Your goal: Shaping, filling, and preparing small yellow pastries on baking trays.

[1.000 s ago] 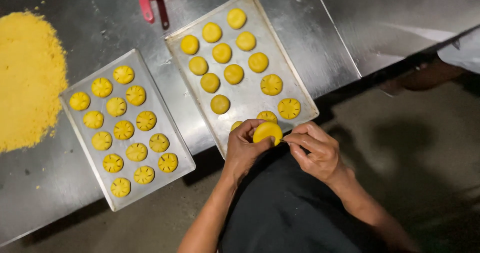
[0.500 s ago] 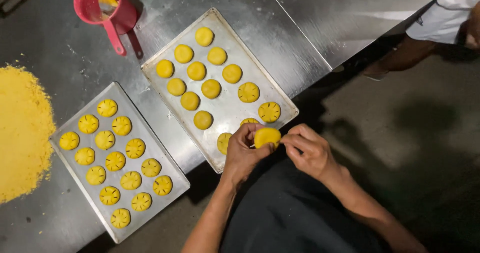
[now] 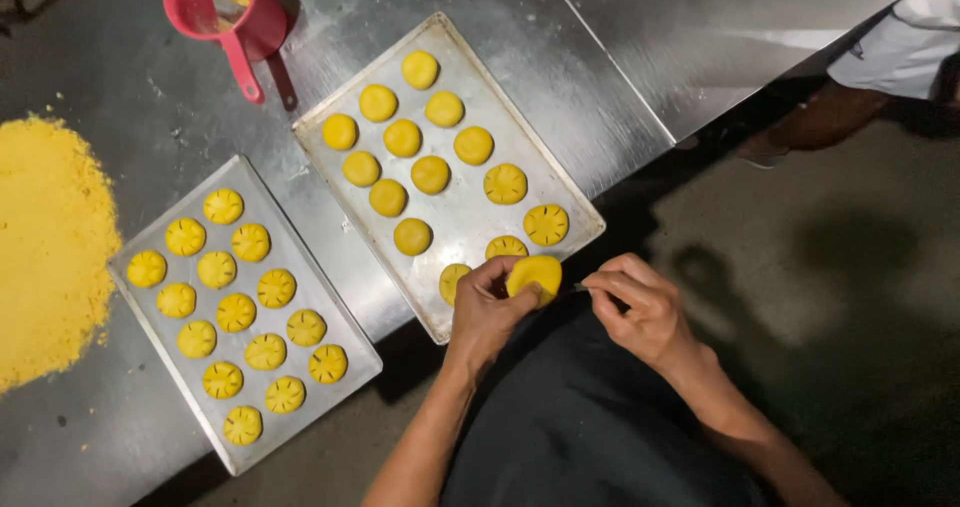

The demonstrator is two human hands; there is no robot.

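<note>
A yellow dough disc (image 3: 533,274) is pinched in the left hand (image 3: 487,312) beside the tray (image 3: 578,210), steadied for the thin tool (image 3: 580,287) gripped by the right hand (image 3: 640,312).

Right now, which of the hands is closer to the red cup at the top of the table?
Left. The left hand, holding a yellow dough disc, is at the near tray's corner, on the red cup's side. The right hand is farther out, off the table's edge.
</note>
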